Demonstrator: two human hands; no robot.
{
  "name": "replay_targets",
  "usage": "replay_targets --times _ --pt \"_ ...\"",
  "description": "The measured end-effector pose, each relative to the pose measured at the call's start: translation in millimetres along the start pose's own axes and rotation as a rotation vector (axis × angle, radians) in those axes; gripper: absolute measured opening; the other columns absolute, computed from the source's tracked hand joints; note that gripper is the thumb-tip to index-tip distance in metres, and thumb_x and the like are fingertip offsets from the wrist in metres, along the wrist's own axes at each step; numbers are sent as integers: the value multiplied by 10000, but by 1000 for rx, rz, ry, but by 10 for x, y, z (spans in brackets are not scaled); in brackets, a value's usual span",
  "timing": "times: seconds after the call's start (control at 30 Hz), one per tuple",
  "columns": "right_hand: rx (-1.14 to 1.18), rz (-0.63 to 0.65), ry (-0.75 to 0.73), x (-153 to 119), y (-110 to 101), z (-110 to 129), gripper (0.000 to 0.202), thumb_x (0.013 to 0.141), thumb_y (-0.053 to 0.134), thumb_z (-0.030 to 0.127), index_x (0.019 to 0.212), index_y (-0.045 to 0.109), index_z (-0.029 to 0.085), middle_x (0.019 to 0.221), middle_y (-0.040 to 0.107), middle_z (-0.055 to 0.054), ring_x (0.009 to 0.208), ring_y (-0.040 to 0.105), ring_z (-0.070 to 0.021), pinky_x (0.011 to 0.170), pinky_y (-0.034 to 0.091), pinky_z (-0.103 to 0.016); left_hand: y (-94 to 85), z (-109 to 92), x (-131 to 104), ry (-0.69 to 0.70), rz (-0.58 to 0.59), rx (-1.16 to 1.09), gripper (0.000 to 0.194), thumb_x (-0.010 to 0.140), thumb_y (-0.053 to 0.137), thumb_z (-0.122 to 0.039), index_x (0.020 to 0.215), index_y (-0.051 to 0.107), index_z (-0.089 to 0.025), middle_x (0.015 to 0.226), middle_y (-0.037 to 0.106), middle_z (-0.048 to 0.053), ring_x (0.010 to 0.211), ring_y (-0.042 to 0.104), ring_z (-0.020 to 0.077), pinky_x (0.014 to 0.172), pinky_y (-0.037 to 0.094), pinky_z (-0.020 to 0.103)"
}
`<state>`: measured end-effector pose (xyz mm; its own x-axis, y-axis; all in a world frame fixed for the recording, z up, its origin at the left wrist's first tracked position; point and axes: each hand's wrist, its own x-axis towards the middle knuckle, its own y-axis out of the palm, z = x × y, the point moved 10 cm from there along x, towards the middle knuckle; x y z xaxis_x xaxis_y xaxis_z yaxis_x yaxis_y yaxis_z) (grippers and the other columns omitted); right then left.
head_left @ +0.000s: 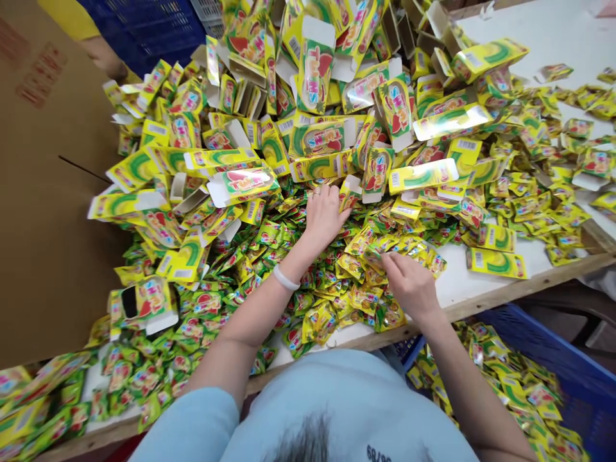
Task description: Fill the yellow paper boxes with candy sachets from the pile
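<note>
My left hand (323,210) reaches into the heap where the cartons meet the loose sachets. Its fingers point away from me, thumb apart, and their tips are partly lost among the packaging. A small carton (350,192) with a white flap lies against the thumb side. My right hand (409,282) is closed in a pinch at the front of the heap, on what looks like a small green sachet (375,251), slightly blurred. Yellow and green candy sachets (356,298) with watermelon pictures spread under and between both hands.
Many printed yellow-green cartons (317,138), some with flaps open, pile up behind the hands. A large brown cardboard box (52,192) stands at left. Below right, a blue crate (553,353) holds more sachets. Another person's hand (103,58) shows at upper left, near blue crates (149,29).
</note>
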<state>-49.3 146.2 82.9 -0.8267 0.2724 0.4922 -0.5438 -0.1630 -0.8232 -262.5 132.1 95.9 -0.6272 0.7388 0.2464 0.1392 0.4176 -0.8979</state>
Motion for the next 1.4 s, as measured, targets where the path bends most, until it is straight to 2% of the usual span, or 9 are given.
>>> replay_targets --times 0.1,0.23,0.33,0.43,0.53,0.73,0.97,1.17,1.4 --pt "-229 125 -190 -24 185 209 263 955 496 110 1173 639 143 1113 714 -155 872 630 -242 694 482 -349 -148 -70 -167 81 -44 -286 271 794 680 -178 969 474 -185 1112 617 130 1091 593 281 942 466 412" --pt "-57 99 -150 18 268 163 258 939 487 74 1108 665 155 1148 712 -145 940 623 -246 747 508 -364 -281 -21 -451 14 46 -833 370 831 610 -256 1148 429 -194 1078 661 80 982 653 198 903 501 354" --pt "298 -66 146 59 100 -191 177 929 548 154 1040 680 194 976 738 -91 850 641 -222 732 544 -354 -202 -27 -737 -103 266 -1056 348 812 648 -354 1086 541 -167 921 695 57 856 673 202 856 523 352" --pt "755 -224 525 -12 -18 -532 106 900 626 291 982 668 237 878 723 -24 708 656 -180 581 565 -303 -43 -138 -1077 -191 519 -1206 289 815 660 -427 890 633 -149 777 688 46 735 659 192 785 538 338" --pt "1099 -178 674 -2 34 -432 159 860 680 349 987 671 252 892 722 2 617 655 -150 450 553 -253 102 -240 -1298 -279 606 -1336 340 812 664 -474 889 649 -143 804 697 60 714 659 190 748 547 334" --pt "1275 -8 724 46 257 -130 326 853 675 415 1135 612 263 1041 726 -15 541 669 -129 478 611 -285 235 -209 -1349 -349 481 -1285 446 705 764 -442 1021 617 -165 961 716 83 908 674 233 880 534 374" --pt "1397 32 867 56 208 -319 464 667 833 489 942 546 249 843 720 23 426 626 -126 379 554 -260 244 -91 -1336 -351 594 -1317 347 772 656 -530 820 638 -187 744 661 56 649 626 196 683 550 366" --pt "1401 113 692 324 48 -150 360 684 831 445 897 618 248 808 708 18 447 603 -117 393 536 -267 164 -397 -1430 -193 774 -1221 391 691 779 -418 939 600 -174 840 646 27 741 582 168 747 526 338" --pt "1029 472 375 453 -34 114 75 856 647 230 895 699 191 794 613 -3 542 549 -90 457 435 -212 73 -475 -1534 -45 859 -1042 339 782 711 -402 981 573 -165 777 571 -8 685 504 140 656 459 279"
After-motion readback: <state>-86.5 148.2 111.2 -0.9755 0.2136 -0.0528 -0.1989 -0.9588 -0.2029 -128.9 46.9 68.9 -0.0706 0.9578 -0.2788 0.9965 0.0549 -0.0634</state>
